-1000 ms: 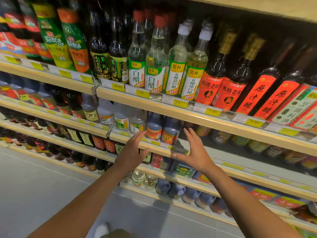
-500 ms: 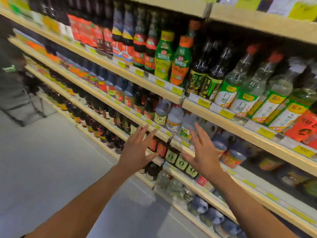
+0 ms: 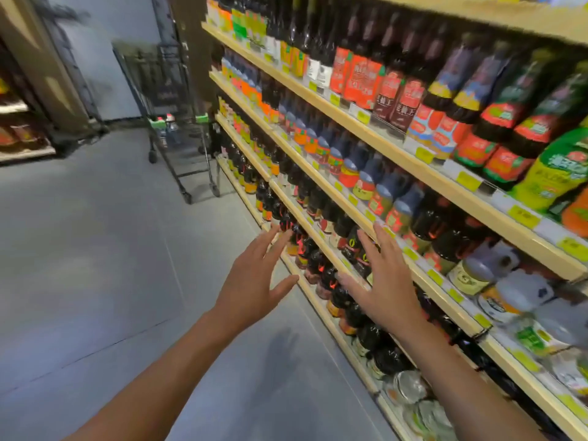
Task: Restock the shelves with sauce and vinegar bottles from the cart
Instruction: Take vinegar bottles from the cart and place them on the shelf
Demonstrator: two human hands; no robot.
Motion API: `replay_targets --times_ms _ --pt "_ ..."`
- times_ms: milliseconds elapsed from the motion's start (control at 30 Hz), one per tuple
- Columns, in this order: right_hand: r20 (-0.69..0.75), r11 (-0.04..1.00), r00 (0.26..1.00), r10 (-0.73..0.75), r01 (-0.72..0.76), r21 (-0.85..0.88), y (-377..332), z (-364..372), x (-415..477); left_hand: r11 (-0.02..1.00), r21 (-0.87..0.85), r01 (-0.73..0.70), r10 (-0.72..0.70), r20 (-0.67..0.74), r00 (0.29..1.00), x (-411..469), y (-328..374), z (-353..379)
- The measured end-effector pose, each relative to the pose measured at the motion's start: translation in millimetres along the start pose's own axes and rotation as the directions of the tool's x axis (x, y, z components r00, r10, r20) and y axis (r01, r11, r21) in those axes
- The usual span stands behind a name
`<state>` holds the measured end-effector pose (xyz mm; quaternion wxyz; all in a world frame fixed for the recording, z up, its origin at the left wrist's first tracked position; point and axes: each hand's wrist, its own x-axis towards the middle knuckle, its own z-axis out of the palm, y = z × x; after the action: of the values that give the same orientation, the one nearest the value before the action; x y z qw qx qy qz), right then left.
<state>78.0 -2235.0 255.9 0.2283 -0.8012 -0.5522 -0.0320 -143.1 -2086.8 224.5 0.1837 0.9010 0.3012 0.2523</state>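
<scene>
Grey floor (image 3: 95, 249) runs along a store aisle, with the shelves (image 3: 386, 147) filling the right side of the head view in four wooden tiers. Dark sauce bottles (image 3: 359, 71) with red labels stand packed along the upper tiers, and paler jugs (image 3: 509, 291) sit lower, near the camera end of the shelves. The cart (image 3: 173, 90), a dark wire trolley, is parked close against the far end of the shelves. A few capped bottles (image 3: 168, 127) show inside it, too blurred to read. Both arms reach forward in front of the lower tiers. The left hand (image 3: 254, 281) hangs over the floor just off the shelf fronts, its fingers spread straight and holding nothing. The right hand (image 3: 385, 288) is raised before the dark bottles of the lower shelves, its fingers also spread and empty; whether it touches the shelf edge cannot be told. Across the aisle from the shelves stands another rack (image 3: 22, 135).
</scene>
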Motion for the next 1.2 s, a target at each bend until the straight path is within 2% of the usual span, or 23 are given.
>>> replay_targets --times_ms 233,433,533,633,733,800,967,1200 --pt "0.124 0.994 0.987 -0.099 0.093 0.049 -47 74 78 0.972 -0.021 0.234 -0.234 -0.007 0.972 6 -87 -15" --pt "0.172 0.978 0.965 -0.199 0.185 0.094 -64 129 161 0.932 0.018 0.361 -0.361 -0.005 0.933 54 -154 -25" --pt "0.240 0.978 0.953 -0.185 0.156 0.135 -67 157 216 0.912 0.024 0.410 -0.410 0.007 0.912 89 -193 -26" --pt "0.232 0.967 0.945 -0.232 0.197 0.163 -72 186 271 0.877 0.001 0.481 -0.481 0.043 0.876 125 -235 -32" --pt "0.299 0.951 0.937 -0.182 0.089 0.298 -87 213 324 0.850 0.019 0.527 -0.526 0.100 0.845 155 -277 -42" --pt "0.325 0.923 0.926 -0.193 0.059 0.380 -101 231 361 0.831 0.029 0.556 -0.556 0.085 0.827 172 -303 -51" --pt "0.330 0.880 0.893 -0.307 0.134 0.456 -144 279 442 0.785 0.005 0.620 -0.620 -0.010 0.785 204 -372 -79" --pt "0.286 0.869 0.875 -0.390 0.248 0.428 -213 365 562 0.762 0.039 0.647 -0.642 -0.087 0.762 254 -509 -119"
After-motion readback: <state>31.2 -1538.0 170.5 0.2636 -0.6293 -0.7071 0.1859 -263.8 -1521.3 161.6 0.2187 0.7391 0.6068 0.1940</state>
